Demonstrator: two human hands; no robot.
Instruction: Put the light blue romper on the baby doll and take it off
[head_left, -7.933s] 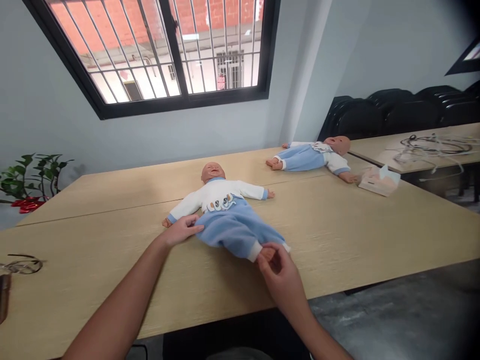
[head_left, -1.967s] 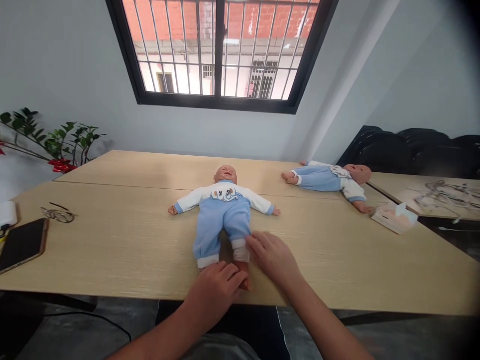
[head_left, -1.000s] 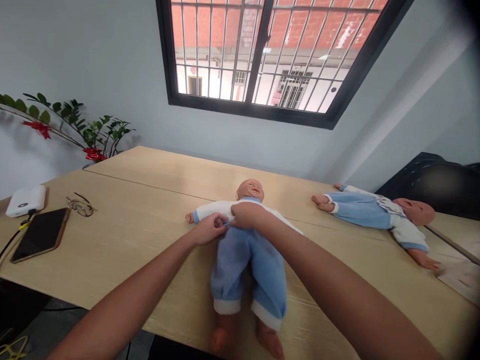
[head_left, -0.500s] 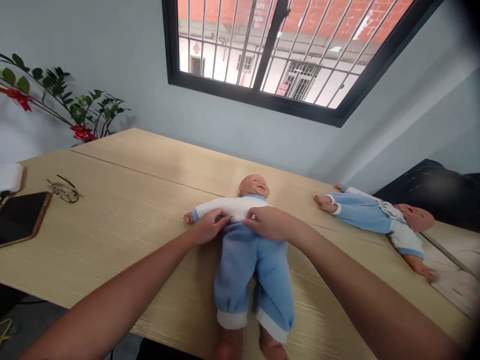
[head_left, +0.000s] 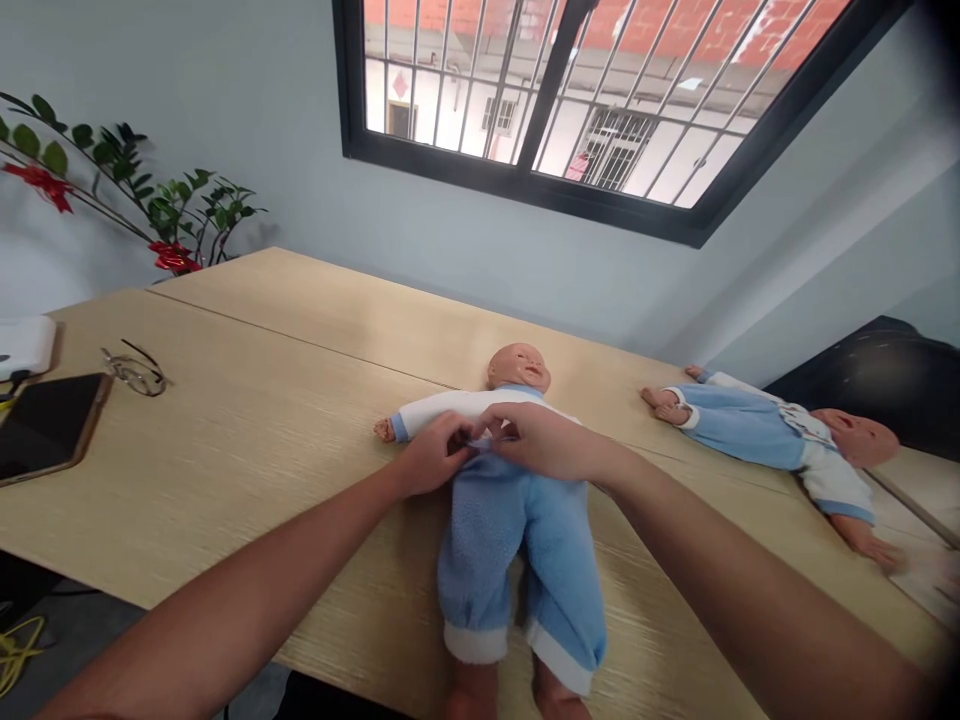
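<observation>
A baby doll (head_left: 519, 368) lies on its back on the table, head toward the window and feet toward me. It wears a white top with blue cuffs and light blue fleece trousers (head_left: 489, 530) with white hems. At the waist, my left hand (head_left: 439, 452) pinches the edge of the trousers' waistband. My right hand (head_left: 529, 440) is beside it, fingers bent and pinching at the same waistband. The fingers of both hands almost meet over the doll's belly, and the bit of cloth between them is mostly hidden.
A second doll (head_left: 757, 425) in like clothes lies at the right, near a black bag (head_left: 892, 360). At the left are eyeglasses (head_left: 135, 370), a phone (head_left: 49, 425) and a white device (head_left: 26, 345). A plant (head_left: 180, 205) with red ribbons stands behind the table (head_left: 262, 400).
My right hand has shifted toward my left at the doll's waist, and the waistband edge is lifted between the fingers. The view has shifted slightly; the dolls lie as before.
</observation>
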